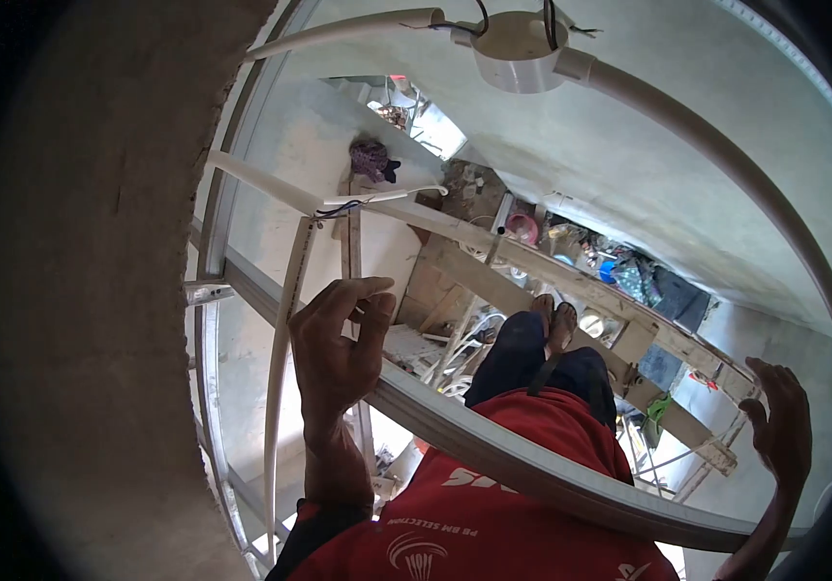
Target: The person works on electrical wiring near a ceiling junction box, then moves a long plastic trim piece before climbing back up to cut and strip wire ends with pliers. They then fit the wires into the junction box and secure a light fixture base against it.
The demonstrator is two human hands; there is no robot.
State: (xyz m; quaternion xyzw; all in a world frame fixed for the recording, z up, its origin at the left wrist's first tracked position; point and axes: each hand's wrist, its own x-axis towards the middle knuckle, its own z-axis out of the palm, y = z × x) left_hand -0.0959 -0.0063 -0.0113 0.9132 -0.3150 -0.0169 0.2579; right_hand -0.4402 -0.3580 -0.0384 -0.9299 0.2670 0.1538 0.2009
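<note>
My left hand [340,339] is raised with its fingers bent and a gap between thumb and fingers; nothing shows in it. It is beside a thin white conduit pipe [280,358] and above a long metal channel [464,431] that crosses in front of my body. At the far right my right hand [781,421] is up with its fingers curved and apart, holding nothing. The channel's right end passes near my right forearm. A round white junction box [520,73] with dark wires hangs at the top, joined to a thick curved conduit [726,155].
My feet [554,324] stand on a wooden plank [474,276] high above a cluttered floor. Dark wire ends [338,209] stick out at a pipe joint on the left. A rough concrete surface [96,290] fills the left side, edged by metal framing [211,387].
</note>
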